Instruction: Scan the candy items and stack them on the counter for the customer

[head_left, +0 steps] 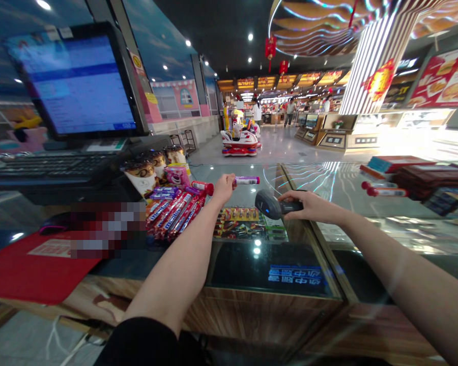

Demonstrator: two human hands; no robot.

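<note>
My left hand (pixel 224 188) is closed on one end of a purple candy tube (pixel 247 180), which points to the right above the glass counter (pixel 248 264). Just to its right, my right hand (pixel 303 206) grips the handle of a dark barcode scanner (pixel 269 204), its head facing left near the tube. Left of my left forearm lies a pile of red and purple candy rolls (pixel 173 213). A red tube (pixel 203 187) rests at the back of the pile, beside a pink pack (pixel 177 175) and several lidded cups (pixel 140 175).
On the left stand a monitor (pixel 80 84) and a keyboard (pixel 41 168), with a red mat (pixel 34 269) below. Red tubes (pixel 387 192) and dark boxes (pixel 431 178) sit on the counter at the right. People and a ride-on toy car (pixel 240 140) are far behind.
</note>
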